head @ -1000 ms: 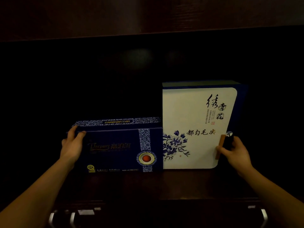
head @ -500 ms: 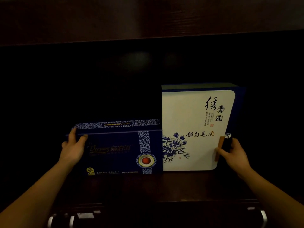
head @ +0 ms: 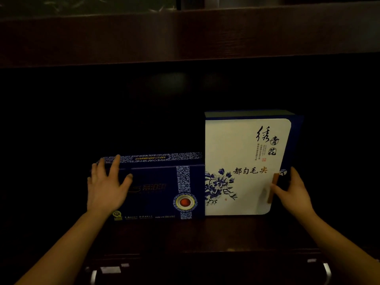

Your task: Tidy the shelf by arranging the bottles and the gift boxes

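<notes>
From the head camera, two gift boxes stand side by side on a dark wooden shelf point(head: 205, 233), their near edges touching. The blue box point(head: 160, 192) is the lower and longer one; the white box point(head: 236, 161), taller, stands upright just to its right, with blue flowers and black brush lettering on its face.

The left hand point(head: 104, 188) lies flat against the front of the blue box at its left end. Its fingers point(head: 115, 163) are spread wide and reach up over the top front edge, the thumb stretched out to the right across the box face — an open palm pressed on, not a closed grip. The blue box runs from under these fingers rightward to the white box; a round red emblem sits on its face, well to the right of the thumb.

The right hand point(head: 294, 192) is at the right edge of the white box, low on that side. Its fingers point(head: 296, 173) are loosely open and curl around the box's dark blue side, while the thumb rests on the front beside a small brown strip point(head: 272, 188) at the edge. The white face spreads up and to the left of this hand.

Above both boxes the shelf recess is dark — little can be made out there. A thick wooden board point(head: 185, 36) crosses overhead.
</notes>
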